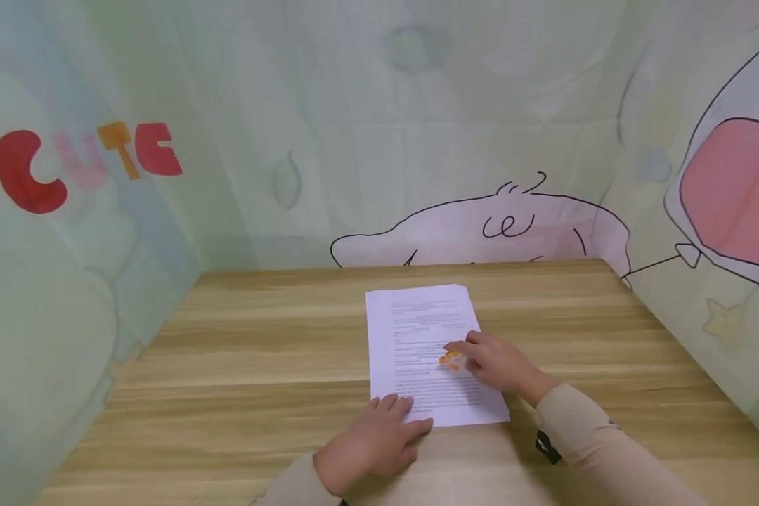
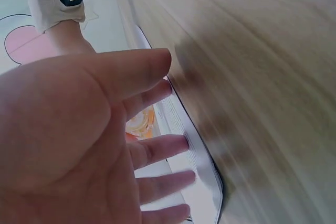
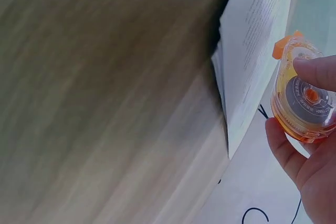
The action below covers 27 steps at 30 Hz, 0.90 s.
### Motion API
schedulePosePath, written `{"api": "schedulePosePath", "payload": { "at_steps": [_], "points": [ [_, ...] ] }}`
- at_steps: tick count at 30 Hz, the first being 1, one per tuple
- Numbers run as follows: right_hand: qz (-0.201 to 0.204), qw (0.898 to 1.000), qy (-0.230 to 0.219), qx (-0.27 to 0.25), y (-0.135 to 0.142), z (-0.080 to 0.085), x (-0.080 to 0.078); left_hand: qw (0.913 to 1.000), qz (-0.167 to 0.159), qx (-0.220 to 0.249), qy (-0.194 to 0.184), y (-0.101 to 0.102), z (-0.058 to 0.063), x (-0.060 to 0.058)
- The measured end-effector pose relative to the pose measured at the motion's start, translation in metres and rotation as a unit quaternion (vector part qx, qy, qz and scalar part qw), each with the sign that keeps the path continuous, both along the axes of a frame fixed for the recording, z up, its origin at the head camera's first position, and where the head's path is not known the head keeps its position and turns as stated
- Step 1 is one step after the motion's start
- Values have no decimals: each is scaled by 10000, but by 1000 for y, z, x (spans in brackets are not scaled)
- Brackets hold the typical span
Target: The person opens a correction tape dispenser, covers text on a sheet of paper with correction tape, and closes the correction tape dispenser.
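Note:
A stack of printed paper sheets [image 1: 417,316] lies on the wooden table. My right hand [image 1: 500,362] holds a clear orange correction tape dispenser [image 3: 294,109] over the right half of the top sheet, pinched between thumb and fingers. Its dark round reel and orange tip show in the right wrist view; whether the tip touches the paper I cannot tell. At the near left corner of the stack rests my left hand [image 1: 382,436], fingers extended onto the paper. In the left wrist view those fingers [image 2: 165,148] are spread and nearly straight.
The wooden table [image 1: 259,365] extends around the stack, with printed fabric walls [image 1: 278,126] behind it and at both sides. A black strap [image 1: 548,447] hangs by the right sleeve.

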State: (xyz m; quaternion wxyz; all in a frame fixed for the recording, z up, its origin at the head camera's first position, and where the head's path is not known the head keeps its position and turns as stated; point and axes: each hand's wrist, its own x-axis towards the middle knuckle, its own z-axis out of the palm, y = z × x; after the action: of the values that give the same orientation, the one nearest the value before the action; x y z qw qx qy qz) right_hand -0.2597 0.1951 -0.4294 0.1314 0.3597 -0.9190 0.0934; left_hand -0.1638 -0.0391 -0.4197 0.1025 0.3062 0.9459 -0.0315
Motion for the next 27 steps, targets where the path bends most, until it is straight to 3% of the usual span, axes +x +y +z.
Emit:
{"api": "schedulePosePath", "payload": {
  "at_steps": [5, 13, 16, 23, 27],
  "points": [
    [64, 9998, -159, 75, -3, 2, -1, 9994, 180, 208, -205, 0, 0, 2],
    [-69, 9996, -273, 12, -10, 23, -6, 9995, 43, 310, 72, -3, 0, 2],
    [-27, 9995, -297, 103, -15, 28, -8, 9994, 96, 332, 7, -5, 1, 1],
    [175, 9962, -761, 393, -33, 21, -7, 9994, 216, 270, -2, -3, 2, 2],
    [506, 9957, -700, 323, -46, 15, -6, 9992, 286, 259, -42, -1, 3, 3]
  ]
}}
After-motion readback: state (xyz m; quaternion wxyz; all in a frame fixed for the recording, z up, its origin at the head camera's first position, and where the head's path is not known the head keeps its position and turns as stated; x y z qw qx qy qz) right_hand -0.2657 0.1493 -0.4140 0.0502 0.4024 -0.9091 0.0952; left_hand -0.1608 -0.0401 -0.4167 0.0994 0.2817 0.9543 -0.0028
